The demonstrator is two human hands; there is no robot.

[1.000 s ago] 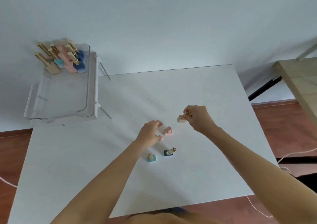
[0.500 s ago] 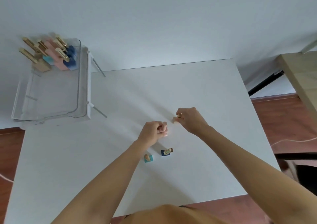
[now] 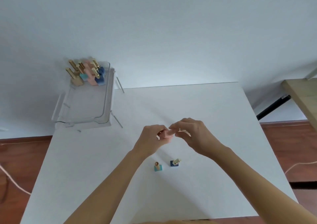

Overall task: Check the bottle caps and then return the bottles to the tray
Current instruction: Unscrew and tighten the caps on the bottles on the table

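Both my hands meet above the middle of the white table (image 3: 205, 114); my left hand (image 3: 151, 140) is curled closed around a small pink bottle (image 3: 167, 134), and my right hand (image 3: 193, 136) pinches its fingertips (image 3: 172, 126) shut on the bottle's far end, where the cap is hidden. Nearer me, a teal bottle (image 3: 157, 167) and a navy bottle (image 3: 174, 163) stand on the table just beside each other; at the far left, a clear tray (image 3: 106, 103) holds more gold-capped bottles (image 3: 87, 72) clustered in its far end.
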